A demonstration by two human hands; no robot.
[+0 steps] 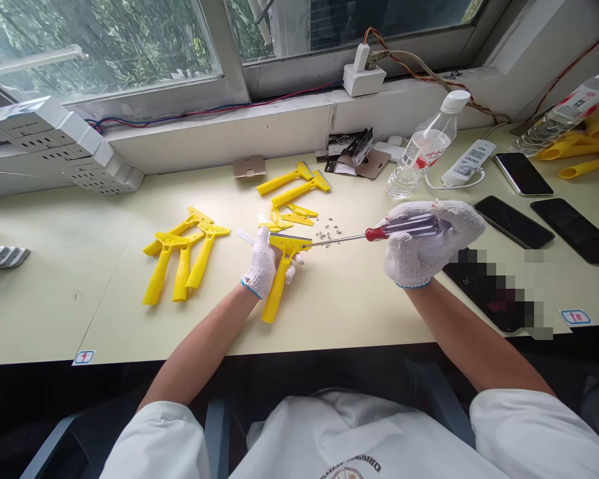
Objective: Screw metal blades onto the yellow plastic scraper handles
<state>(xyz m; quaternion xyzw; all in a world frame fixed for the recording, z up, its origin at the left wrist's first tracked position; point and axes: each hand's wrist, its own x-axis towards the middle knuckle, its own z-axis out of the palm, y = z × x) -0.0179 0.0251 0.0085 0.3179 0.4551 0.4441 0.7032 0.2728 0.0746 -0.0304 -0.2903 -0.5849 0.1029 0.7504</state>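
My left hand (263,266), in a white knit glove, grips a yellow plastic scraper (278,286) by its handle, holding it on the table (354,299). A metal blade strip (252,237) sticks out of the scraper's head. My right hand (426,243), also gloved, is closed around a screwdriver (379,233) with a red and clear handle. Its shaft points left, and the tip touches the scraper's head. Small screws (328,231) lie scattered just behind the shaft.
Three yellow scrapers (182,256) lie at left, two more (297,186) and loose yellow parts (292,218) behind. A water bottle (422,153), power strip (469,163), several phones (513,221) and a pile of yellow handles (582,156) sit at right.
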